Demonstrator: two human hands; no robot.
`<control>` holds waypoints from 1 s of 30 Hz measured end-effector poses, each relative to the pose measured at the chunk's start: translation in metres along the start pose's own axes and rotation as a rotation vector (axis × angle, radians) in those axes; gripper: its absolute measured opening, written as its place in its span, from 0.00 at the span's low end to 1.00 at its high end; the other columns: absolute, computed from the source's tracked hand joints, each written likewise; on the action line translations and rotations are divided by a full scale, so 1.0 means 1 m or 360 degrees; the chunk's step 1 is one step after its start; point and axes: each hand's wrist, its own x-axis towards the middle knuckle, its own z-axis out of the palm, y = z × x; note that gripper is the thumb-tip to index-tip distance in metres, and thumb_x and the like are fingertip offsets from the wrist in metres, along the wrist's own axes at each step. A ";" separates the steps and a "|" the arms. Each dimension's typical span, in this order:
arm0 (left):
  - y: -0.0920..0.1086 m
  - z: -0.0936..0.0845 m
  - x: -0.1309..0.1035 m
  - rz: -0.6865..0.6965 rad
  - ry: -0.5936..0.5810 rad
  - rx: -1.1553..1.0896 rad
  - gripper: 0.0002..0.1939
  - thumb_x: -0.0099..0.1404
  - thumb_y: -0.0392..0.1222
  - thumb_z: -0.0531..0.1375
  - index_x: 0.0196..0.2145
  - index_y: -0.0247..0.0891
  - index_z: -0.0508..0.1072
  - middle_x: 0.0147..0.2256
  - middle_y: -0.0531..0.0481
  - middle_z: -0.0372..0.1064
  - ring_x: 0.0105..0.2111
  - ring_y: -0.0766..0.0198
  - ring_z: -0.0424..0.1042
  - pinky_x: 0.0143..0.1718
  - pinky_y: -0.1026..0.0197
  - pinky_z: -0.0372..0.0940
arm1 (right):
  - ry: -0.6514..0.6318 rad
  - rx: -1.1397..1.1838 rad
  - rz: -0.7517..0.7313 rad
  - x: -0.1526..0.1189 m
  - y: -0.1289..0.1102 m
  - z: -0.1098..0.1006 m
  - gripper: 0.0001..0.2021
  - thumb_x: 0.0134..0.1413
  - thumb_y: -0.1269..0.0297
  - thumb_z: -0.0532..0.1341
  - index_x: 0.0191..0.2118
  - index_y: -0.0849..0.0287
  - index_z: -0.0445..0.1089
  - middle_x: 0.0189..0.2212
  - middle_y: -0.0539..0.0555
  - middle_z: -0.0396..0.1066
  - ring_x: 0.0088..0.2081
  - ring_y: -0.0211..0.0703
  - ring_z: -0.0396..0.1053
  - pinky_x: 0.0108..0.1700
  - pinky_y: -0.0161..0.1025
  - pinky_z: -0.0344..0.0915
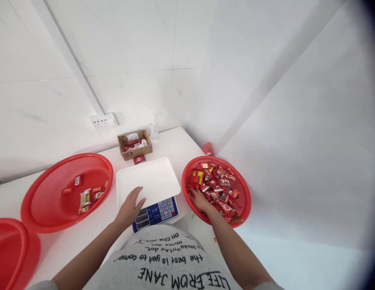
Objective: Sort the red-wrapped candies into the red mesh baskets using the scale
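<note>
My left hand (131, 208) is over the left front corner of a white weighing tray (154, 181), fingers stretched out and holding nothing. Below the tray shows the scale's blue keypad panel (155, 213). My right hand (199, 200) reaches into the left side of a red mesh basket (247, 193), among many small wrapped snack packets (222, 183), mostly red. Its fingertips are partly hidden beside a red packet (192, 182); whether they grip it I cannot tell. No packets lie on the weighing tray.
Left of the scale stands a larger red basket (39, 201) with several packets in it. Another red basket (12, 249) is at the lower left. Behind the scale are a cardboard box (135, 145) of packets, one red packet (139, 159) and a clear bottle (154, 131) near the wall.
</note>
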 end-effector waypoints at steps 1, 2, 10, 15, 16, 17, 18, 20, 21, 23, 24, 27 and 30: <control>0.001 0.000 0.000 0.0005 -0.0010 -0.0010 0.24 0.64 0.51 0.48 0.56 0.41 0.58 0.56 0.44 0.58 0.57 0.58 0.57 0.57 0.52 0.55 | -0.0012 0.0004 0.0034 0.000 -0.001 0.001 0.23 0.54 0.63 0.52 0.57 0.58 0.58 0.59 0.60 0.54 0.59 0.46 0.54 0.58 0.44 0.51; 0.002 0.001 0.000 0.0008 -0.0019 -0.0019 0.24 0.65 0.51 0.48 0.56 0.41 0.58 0.56 0.45 0.58 0.57 0.58 0.57 0.57 0.52 0.54 | -0.0029 0.0004 0.0056 0.000 -0.002 0.002 0.24 0.55 0.63 0.52 0.58 0.58 0.57 0.60 0.61 0.52 0.60 0.46 0.52 0.58 0.44 0.50; 0.004 0.000 -0.002 -0.0012 -0.0097 -0.0020 0.24 0.65 0.50 0.47 0.55 0.39 0.59 0.56 0.44 0.59 0.57 0.58 0.57 0.57 0.53 0.55 | -0.0052 0.0247 -0.0077 -0.008 0.003 -0.016 0.21 0.52 0.58 0.55 0.51 0.57 0.65 0.51 0.59 0.65 0.51 0.47 0.63 0.54 0.44 0.56; 0.006 0.000 -0.001 -0.0021 -0.0142 -0.0025 0.24 0.65 0.51 0.46 0.55 0.38 0.58 0.56 0.43 0.58 0.57 0.59 0.57 0.57 0.54 0.54 | -0.0065 -0.0259 0.0223 -0.019 -0.003 -0.014 0.25 0.53 0.58 0.53 0.56 0.59 0.58 0.54 0.66 0.59 0.50 0.54 0.65 0.50 0.50 0.58; 0.006 -0.001 -0.001 -0.0018 -0.0135 -0.0026 0.24 0.65 0.51 0.46 0.55 0.39 0.58 0.56 0.44 0.59 0.57 0.59 0.57 0.57 0.54 0.54 | -0.0070 -0.0358 0.0271 -0.020 -0.004 -0.014 0.25 0.53 0.57 0.53 0.56 0.58 0.58 0.54 0.66 0.60 0.49 0.55 0.65 0.50 0.52 0.58; 0.006 -0.001 -0.001 -0.0016 -0.0129 -0.0028 0.24 0.65 0.51 0.46 0.55 0.39 0.58 0.56 0.44 0.59 0.57 0.59 0.57 0.57 0.55 0.54 | -0.0085 -0.0421 0.0295 -0.021 -0.006 -0.014 0.25 0.53 0.56 0.53 0.56 0.58 0.58 0.52 0.66 0.62 0.49 0.56 0.65 0.49 0.53 0.57; 0.005 -0.001 -0.002 -0.0015 -0.0126 -0.0032 0.24 0.65 0.51 0.46 0.55 0.39 0.58 0.56 0.44 0.59 0.57 0.59 0.57 0.57 0.55 0.54 | -0.0115 -0.0437 0.0301 -0.021 -0.006 -0.014 0.24 0.53 0.55 0.53 0.55 0.57 0.59 0.49 0.65 0.65 0.48 0.56 0.66 0.49 0.53 0.57; 0.004 -0.001 -0.002 -0.0020 -0.0133 -0.0043 0.24 0.65 0.51 0.46 0.55 0.38 0.58 0.56 0.44 0.59 0.56 0.59 0.57 0.57 0.55 0.54 | -0.0228 -0.0310 0.0272 -0.020 -0.004 -0.016 0.23 0.53 0.55 0.54 0.54 0.57 0.60 0.45 0.63 0.69 0.45 0.54 0.68 0.48 0.51 0.58; 0.004 -0.001 -0.002 -0.0025 -0.0142 -0.0051 0.24 0.65 0.51 0.46 0.55 0.37 0.58 0.56 0.43 0.59 0.56 0.59 0.57 0.57 0.55 0.54 | -0.0288 -0.0186 0.0242 -0.020 -0.003 -0.017 0.22 0.53 0.55 0.54 0.53 0.57 0.61 0.45 0.63 0.70 0.44 0.53 0.68 0.48 0.49 0.59; 0.003 0.000 -0.002 -0.0033 -0.0158 -0.0065 0.25 0.65 0.51 0.45 0.55 0.36 0.58 0.56 0.43 0.59 0.56 0.59 0.57 0.57 0.55 0.54 | -0.0359 0.0095 0.0178 -0.020 0.002 -0.017 0.20 0.53 0.57 0.54 0.50 0.58 0.62 0.45 0.61 0.70 0.45 0.50 0.68 0.48 0.46 0.59; 0.003 0.000 -0.002 -0.0035 -0.0162 -0.0072 0.25 0.65 0.51 0.46 0.55 0.36 0.58 0.56 0.43 0.59 0.56 0.59 0.57 0.57 0.55 0.54 | -0.0374 0.0230 0.0153 -0.019 0.005 -0.016 0.19 0.53 0.57 0.53 0.49 0.58 0.63 0.46 0.60 0.69 0.46 0.49 0.67 0.50 0.45 0.59; 0.004 -0.001 -0.001 -0.0034 -0.0156 -0.0090 0.24 0.65 0.51 0.46 0.55 0.38 0.58 0.55 0.44 0.60 0.56 0.58 0.59 0.56 0.54 0.55 | -0.0367 0.0537 0.0104 -0.018 0.008 -0.013 0.19 0.52 0.58 0.54 0.50 0.58 0.64 0.51 0.57 0.66 0.51 0.46 0.64 0.54 0.45 0.56; 0.007 -0.001 0.000 -0.0032 -0.0163 -0.0101 0.24 0.65 0.51 0.47 0.55 0.38 0.59 0.55 0.44 0.60 0.55 0.58 0.59 0.55 0.55 0.56 | -0.0271 0.0692 0.0074 -0.015 0.004 -0.010 0.24 0.49 0.59 0.57 0.54 0.57 0.62 0.57 0.56 0.58 0.57 0.46 0.56 0.59 0.44 0.51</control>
